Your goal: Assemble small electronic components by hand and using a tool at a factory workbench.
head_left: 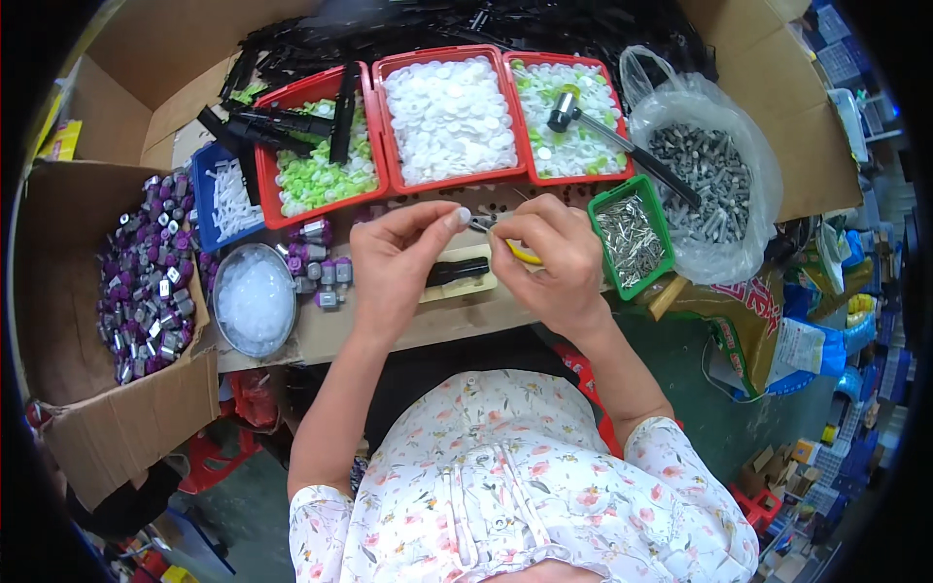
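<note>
There are three red trays, one green tray, one blue tray, one hammer, one round dish and two hands.

you've got bright, even light on the white discs, but the floor is dimmer. fisheye bends your edges, kinda soft by the black rim.

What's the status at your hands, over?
Left hand pinching small white piece. Right hand gripping yellow-handled tool. Hammer lying across right red tray, clear of hands.
</note>
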Demonstrator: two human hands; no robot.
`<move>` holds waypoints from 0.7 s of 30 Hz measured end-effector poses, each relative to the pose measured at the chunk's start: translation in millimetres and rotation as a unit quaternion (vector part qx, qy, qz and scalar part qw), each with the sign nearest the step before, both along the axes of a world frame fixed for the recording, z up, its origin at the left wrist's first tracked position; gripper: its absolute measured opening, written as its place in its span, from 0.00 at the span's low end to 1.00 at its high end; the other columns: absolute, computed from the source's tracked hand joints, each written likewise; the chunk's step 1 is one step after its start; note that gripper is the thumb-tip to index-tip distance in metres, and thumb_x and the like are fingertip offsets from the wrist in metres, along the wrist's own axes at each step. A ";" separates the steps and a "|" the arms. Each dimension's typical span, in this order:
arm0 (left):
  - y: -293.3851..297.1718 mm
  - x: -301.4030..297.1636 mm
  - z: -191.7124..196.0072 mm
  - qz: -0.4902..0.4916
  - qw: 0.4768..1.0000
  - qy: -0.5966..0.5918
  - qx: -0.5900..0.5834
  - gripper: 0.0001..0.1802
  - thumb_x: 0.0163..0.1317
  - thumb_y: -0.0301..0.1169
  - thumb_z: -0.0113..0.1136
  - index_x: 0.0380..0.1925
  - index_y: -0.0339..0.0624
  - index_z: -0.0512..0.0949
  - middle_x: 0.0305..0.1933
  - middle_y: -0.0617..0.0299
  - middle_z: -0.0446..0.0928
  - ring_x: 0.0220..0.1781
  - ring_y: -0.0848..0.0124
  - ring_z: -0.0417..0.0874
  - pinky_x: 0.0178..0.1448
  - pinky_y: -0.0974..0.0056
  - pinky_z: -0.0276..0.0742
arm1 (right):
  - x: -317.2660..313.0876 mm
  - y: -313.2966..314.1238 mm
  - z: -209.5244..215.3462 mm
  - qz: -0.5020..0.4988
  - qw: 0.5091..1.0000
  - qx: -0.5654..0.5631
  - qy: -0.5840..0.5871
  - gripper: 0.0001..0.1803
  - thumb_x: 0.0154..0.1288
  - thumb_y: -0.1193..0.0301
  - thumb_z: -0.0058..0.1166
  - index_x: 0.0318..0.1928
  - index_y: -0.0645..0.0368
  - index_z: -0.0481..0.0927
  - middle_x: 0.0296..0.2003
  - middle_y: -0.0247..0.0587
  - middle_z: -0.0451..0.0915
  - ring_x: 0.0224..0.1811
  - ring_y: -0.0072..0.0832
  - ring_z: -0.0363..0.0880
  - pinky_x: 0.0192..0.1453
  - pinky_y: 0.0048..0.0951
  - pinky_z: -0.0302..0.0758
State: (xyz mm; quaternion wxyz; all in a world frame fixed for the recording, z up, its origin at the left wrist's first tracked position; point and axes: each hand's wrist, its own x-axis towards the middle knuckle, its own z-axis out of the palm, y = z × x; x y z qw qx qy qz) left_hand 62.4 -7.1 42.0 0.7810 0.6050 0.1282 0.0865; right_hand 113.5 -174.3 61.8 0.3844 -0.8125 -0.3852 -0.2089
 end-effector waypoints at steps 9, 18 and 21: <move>0.2 -20.2 -9.8 0.035 0.997 -0.032 0.064 0.09 0.61 0.21 0.66 0.42 0.32 0.86 0.37 0.61 0.85 0.33 0.82 0.79 0.35 0.75 0.74 | -10.1 12.8 -3.5 0.002 0.999 -0.037 -0.030 0.10 0.44 0.80 0.65 0.30 0.56 0.80 0.28 0.35 0.77 0.30 0.33 0.79 0.34 0.33 0.67; -6.1 -24.1 -3.4 0.058 0.946 -0.136 0.289 0.10 0.57 0.16 0.66 0.40 0.31 0.86 0.36 0.57 0.85 0.39 0.73 0.83 0.41 0.70 0.77 | -19.7 13.9 -14.3 -0.032 0.994 -0.062 -0.083 0.12 0.45 0.79 0.66 0.31 0.55 0.79 0.29 0.33 0.76 0.32 0.31 0.78 0.39 0.31 0.65; -8.6 -25.5 -2.8 0.073 0.934 -0.156 0.314 0.10 0.56 0.15 0.66 0.39 0.31 0.86 0.36 0.56 0.85 0.38 0.71 0.83 0.43 0.69 0.77 | -18.2 12.0 -11.3 -0.014 0.998 -0.045 -0.048 0.11 0.47 0.79 0.66 0.33 0.57 0.80 0.30 0.34 0.77 0.33 0.31 0.78 0.38 0.31 0.66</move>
